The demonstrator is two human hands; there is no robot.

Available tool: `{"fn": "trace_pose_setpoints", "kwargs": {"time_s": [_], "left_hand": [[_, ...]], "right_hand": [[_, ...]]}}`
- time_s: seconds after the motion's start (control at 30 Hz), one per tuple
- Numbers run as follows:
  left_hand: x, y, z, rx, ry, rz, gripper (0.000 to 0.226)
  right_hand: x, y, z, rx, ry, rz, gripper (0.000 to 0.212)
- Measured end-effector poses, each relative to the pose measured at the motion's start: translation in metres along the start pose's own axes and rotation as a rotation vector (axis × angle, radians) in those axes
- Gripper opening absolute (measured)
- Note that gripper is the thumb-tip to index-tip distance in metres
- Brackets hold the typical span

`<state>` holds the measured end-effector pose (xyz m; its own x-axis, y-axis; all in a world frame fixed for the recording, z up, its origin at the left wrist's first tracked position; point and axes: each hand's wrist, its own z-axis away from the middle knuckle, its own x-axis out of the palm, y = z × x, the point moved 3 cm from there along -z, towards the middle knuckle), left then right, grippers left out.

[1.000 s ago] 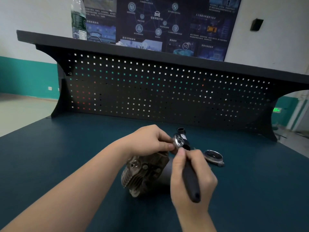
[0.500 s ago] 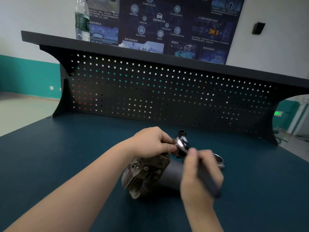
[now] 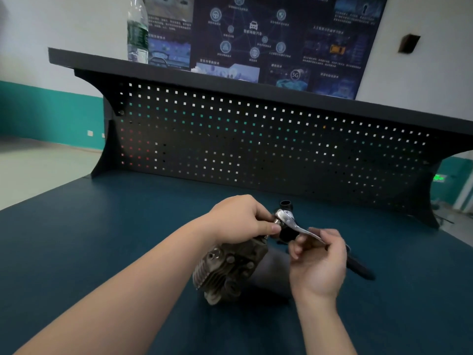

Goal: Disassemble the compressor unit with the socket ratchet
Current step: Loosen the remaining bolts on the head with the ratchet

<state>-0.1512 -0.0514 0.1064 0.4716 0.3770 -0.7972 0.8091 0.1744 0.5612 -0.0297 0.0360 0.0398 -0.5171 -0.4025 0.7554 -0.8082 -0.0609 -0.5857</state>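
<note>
Dark teal bench backed by a black pegboard, with a shelf above carrying a clear water bottle; near the middle of the bench, lying on its side, the compressor unit, a finned, grimy grey metal head on a smooth dark cylindrical body; probably heavy, rigid and unlikely to shift by itself, though round enough to roll, so best steadied at the finned head. Left hand curled over the top of the unit, thumb and fingers pinching the chrome head of the socket ratchet where it meets the casting; right hand loosely curled, fingertips pinching the slim polished shank, black grip projecting beyond. Stiff, slick steel; firmer purchase likely on the dark grip.
</note>
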Motion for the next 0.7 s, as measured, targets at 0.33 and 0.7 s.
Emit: {"fn": "trace_pose_setpoints", "kwargs": {"time_s": [0.33,0.7], "left_hand": [[-0.003,0.002,0.004,0.04,-0.206,-0.048,0.025],[0.0,0.003,0.003,0.022,-0.02,-0.004,0.016]], "right_hand": [[0.009,-0.018,0.0,-0.254,-0.08,0.153,0.031],[-0.001,-0.013,0.007,-0.187,-0.018,0.146,0.026]]}}
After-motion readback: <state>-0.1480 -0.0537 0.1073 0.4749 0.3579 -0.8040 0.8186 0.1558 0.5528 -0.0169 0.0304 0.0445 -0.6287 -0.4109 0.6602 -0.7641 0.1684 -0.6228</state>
